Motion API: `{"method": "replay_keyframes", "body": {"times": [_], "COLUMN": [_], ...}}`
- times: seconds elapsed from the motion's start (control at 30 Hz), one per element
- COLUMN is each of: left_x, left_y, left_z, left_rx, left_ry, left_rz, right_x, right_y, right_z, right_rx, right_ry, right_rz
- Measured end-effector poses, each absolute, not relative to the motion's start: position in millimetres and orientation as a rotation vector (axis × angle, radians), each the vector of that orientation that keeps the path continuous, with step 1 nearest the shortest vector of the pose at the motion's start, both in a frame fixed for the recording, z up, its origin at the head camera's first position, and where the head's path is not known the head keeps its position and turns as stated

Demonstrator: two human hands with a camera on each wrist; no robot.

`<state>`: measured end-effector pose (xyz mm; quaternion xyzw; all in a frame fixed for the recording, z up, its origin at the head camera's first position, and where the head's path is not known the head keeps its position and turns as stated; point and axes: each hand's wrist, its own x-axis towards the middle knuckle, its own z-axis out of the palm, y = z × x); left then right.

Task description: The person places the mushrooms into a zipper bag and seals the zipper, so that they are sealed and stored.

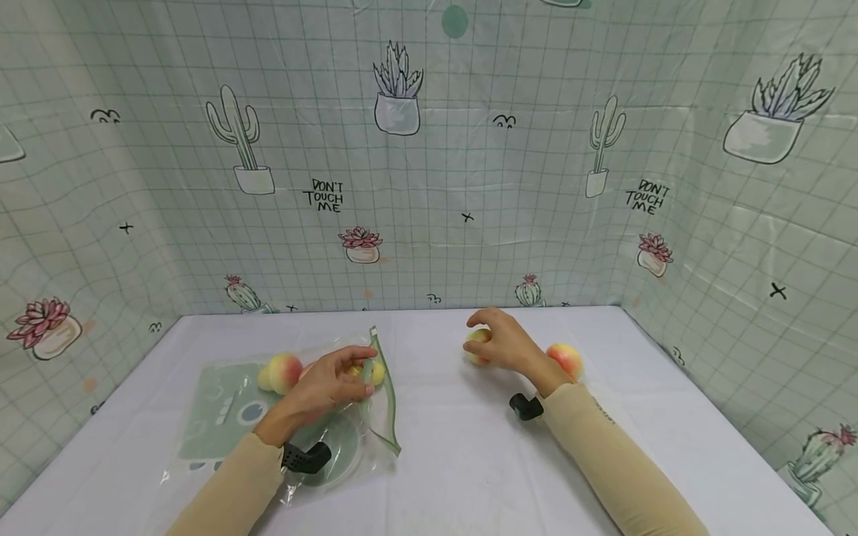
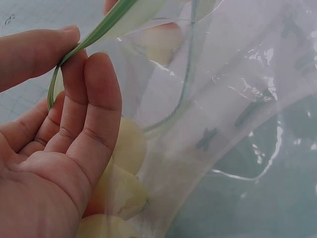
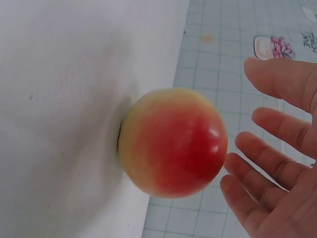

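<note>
My left hand (image 1: 330,383) pinches the green zip edge (image 2: 106,25) of a clear plastic zip bag (image 1: 348,447) between thumb and fingers. The bag lies on the left of the table, its zip edge raised. Several yellow and red-blushed fruits (image 1: 286,372) show in it, partly behind the hand. My right hand (image 1: 506,342) hovers over a round, peach-like fruit (image 3: 173,144), yellow with a red side. Its fingers are spread and bent above that fruit (image 1: 478,347); contact cannot be made out. Another yellow-red fruit (image 1: 565,361) sits right of the right wrist.
A white table (image 1: 456,461) extends under everything. Beneath or within the bag is a pale green printed sheet or pattern (image 1: 214,417). Grid-patterned curtain walls (image 1: 429,171) stand behind the table and at both sides. A dark camera mount (image 1: 526,407) sits at the right wrist.
</note>
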<state>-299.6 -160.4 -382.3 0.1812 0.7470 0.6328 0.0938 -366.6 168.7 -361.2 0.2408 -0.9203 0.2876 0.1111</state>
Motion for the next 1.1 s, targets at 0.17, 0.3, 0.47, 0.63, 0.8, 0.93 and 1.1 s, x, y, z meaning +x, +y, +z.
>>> {"method": "replay_keyframes", "body": {"times": [0.17,0.3,0.47,0.63,0.8,0.93,1.1], "left_x": [-300.5,-300.8,-301.1,-301.2,-301.0,-300.5,-300.8], "left_y": [-160.1,-159.9,-159.9,-159.9,-159.8,-159.5,-159.7], "left_z": [-383.0,-383.2,-383.6,-384.3,-384.4,-383.9,-383.7], "left_rx": [0.549,0.557,0.558,0.554,0.548,0.547,0.546], "left_ry": [2.214,2.218,2.216,2.215,2.216,2.208,2.217], "left_rz": [1.876,1.878,1.881,1.884,1.882,1.885,1.881], "right_x": [-368.9,-369.6,-371.2,-370.9,-371.9,-372.9,-371.1], "right_y": [174.1,177.1,178.7,179.4,179.3,177.1,174.1], "right_z": [-362.0,-362.4,-363.9,-365.7,-368.3,-369.1,-368.0], "right_rx": [0.707,0.697,0.699,0.708,0.727,0.745,0.767], "right_ry": [-2.723,-2.770,-2.824,-2.820,-2.823,-2.831,-2.843], "right_rz": [0.818,0.801,0.776,0.770,0.758,0.758,0.766]}}
